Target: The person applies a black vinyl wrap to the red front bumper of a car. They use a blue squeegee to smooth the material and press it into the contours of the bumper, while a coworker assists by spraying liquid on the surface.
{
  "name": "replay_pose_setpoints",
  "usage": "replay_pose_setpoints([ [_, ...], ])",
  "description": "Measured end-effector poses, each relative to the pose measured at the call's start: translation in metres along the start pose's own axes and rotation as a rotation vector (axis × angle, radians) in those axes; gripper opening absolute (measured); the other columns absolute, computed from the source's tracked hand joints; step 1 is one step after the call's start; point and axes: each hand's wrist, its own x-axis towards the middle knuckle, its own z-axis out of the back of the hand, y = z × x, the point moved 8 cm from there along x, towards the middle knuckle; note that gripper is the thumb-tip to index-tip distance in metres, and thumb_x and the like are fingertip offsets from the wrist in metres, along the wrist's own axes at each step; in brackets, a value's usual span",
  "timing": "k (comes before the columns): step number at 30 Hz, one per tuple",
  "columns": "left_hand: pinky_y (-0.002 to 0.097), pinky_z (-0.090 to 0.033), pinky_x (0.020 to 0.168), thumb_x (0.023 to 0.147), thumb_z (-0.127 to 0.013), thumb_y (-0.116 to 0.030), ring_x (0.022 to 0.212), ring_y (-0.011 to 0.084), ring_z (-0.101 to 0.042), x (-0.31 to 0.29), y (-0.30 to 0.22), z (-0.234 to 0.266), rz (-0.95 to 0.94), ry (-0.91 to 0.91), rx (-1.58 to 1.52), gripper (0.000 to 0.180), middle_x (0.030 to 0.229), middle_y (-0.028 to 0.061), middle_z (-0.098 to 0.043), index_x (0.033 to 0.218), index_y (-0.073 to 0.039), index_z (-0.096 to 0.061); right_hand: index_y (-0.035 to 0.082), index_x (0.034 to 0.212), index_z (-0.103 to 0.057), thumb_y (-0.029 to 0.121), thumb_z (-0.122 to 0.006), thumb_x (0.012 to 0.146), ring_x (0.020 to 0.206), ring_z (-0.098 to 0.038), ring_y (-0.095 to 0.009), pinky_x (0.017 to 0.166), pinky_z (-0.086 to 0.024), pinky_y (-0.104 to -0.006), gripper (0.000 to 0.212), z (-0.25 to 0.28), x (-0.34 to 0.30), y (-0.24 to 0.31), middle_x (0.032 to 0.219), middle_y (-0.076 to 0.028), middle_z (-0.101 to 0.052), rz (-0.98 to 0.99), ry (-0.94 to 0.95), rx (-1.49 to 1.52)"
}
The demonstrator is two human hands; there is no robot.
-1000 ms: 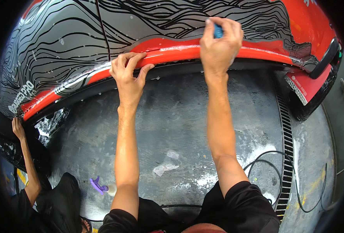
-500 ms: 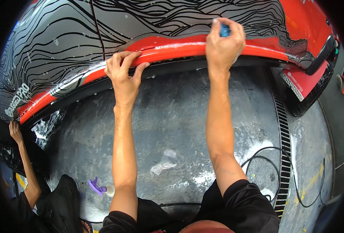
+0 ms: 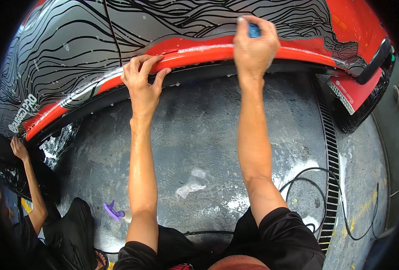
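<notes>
A wet red sill strip (image 3: pixel 190 60) runs along the lower edge of a vehicle's grey side panel (image 3: pixel 69 47), which carries black wavy lines. Bent fingers of my left hand (image 3: pixel 142 83) rest on the sill's top, with the thumb apart by its lower edge; nothing shows in that hand. My right hand (image 3: pixel 256 51) is closed round a small blue object (image 3: pixel 254 30), held against the panel just above the sill. My fingers cover most of the object, so its kind is hidden. Whitish wet streaks lie along the sill.
At left, another person's hand (image 3: pixel 19 148) touches the sill's end by a wheel. A purple-headed spray bottle (image 3: pixel 114 210) and crumpled clear film (image 3: pixel 192 185) lie on the wet floor. A black hose (image 3: pixel 319 169) crosses the drain grate (image 3: pixel 331 166); a red mud flap (image 3: pixel 353 92) hangs at right.
My right hand has shifted slightly left and up with the blue object. My left hand stays in place on the sill. The view has moved a little.
</notes>
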Motion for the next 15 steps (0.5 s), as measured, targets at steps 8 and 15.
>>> replay_pose_setpoints([
  [8,0.0406,-0.038,0.104,0.084,-0.091,-0.028,0.114,0.0225,-0.056,-0.001,0.007,-0.001,0.02,0.002,0.014,0.042,0.118,-0.0009,-0.069,0.123,-0.018,-0.08,0.0,0.094,-0.078,0.011,-0.084,0.089,0.076,-0.071,-0.024,0.071,-0.057,-0.0375,0.014,0.029,0.015,-0.031,0.087,-0.01,-0.072,-0.075,-0.034,0.033],
  [15,0.0405,-0.038,0.104,0.085,-0.091,-0.028,0.114,0.0223,-0.055,0.0,0.003,0.0,0.017,0.009,0.015,0.041,0.118,-0.0008,-0.069,0.123,-0.018,-0.08,-0.002,0.094,-0.075,0.009,-0.078,0.092,0.078,-0.071,-0.031,0.071,-0.057,-0.0429,0.011,0.002,-0.012,-0.004,0.094,-0.015,-0.07,0.026,0.028,0.046],
])
